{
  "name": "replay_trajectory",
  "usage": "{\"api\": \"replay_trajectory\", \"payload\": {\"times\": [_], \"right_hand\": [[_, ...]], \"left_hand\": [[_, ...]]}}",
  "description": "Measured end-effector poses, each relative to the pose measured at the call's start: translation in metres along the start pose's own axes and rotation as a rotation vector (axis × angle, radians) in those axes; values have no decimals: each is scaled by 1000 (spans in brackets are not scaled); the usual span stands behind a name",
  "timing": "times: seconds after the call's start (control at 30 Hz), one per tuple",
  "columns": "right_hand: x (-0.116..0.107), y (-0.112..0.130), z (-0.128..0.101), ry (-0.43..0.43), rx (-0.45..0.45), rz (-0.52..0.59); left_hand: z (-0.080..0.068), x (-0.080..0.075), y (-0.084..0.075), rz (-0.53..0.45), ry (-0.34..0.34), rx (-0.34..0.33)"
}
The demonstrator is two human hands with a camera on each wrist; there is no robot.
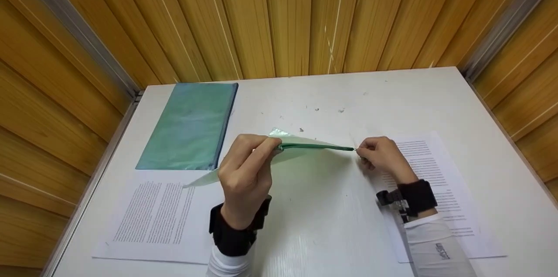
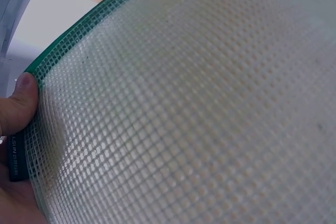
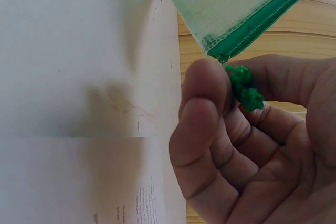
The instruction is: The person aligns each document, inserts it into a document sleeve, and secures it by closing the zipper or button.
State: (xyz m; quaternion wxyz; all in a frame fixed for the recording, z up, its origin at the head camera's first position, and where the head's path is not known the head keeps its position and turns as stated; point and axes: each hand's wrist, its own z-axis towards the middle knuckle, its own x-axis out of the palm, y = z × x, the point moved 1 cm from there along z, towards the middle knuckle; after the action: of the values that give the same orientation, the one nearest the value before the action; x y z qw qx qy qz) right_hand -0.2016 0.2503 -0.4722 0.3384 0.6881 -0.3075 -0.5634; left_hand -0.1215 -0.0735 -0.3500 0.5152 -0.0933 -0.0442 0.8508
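Observation:
A translucent green mesh zipper pouch is held up above the middle of the table, its zipper edge roughly level. At the left end of that edge, my left hand grips the pouch. The left wrist view shows the thumb against the green border, with the mesh side filling most of the picture. At the other end, my right hand pinches the bumpy green zipper pull by the pouch's corner. The zipper looks closed near that corner.
A blue-green zipper pouch lies flat at the back left. Printed sheets lie on the white table at the left and, partly under my right forearm, a printed stack at the right. Wood-patterned panels enclose the back and sides.

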Motion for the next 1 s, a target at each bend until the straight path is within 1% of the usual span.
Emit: {"api": "replay_trajectory", "payload": {"times": [0.3,0.47,0.53,0.63,0.73,0.83,0.9,1.0], "right_hand": [[0,1,-1,-6,3,-46],[0,2,-1,10,0,-89],[-1,3,-2,12,-20,-131],[-3,8,-5,-15,-64,-215],[-7,18,-13,-62,-132,-270],[-12,33,-26,-98,-218,-232],[-14,45,-35,-110,-317,-183],[-13,60,-46,-78,-513,-104]], "left_hand": [[1,1,0,-20,7,10],[1,2,-1,-31,20,17],[1,2,-1,-34,28,23],[1,3,-2,-40,38,21],[1,4,-3,-48,45,14],[1,5,-5,-54,50,13],[1,6,-5,-56,56,22],[1,7,-5,-60,63,42]]}}
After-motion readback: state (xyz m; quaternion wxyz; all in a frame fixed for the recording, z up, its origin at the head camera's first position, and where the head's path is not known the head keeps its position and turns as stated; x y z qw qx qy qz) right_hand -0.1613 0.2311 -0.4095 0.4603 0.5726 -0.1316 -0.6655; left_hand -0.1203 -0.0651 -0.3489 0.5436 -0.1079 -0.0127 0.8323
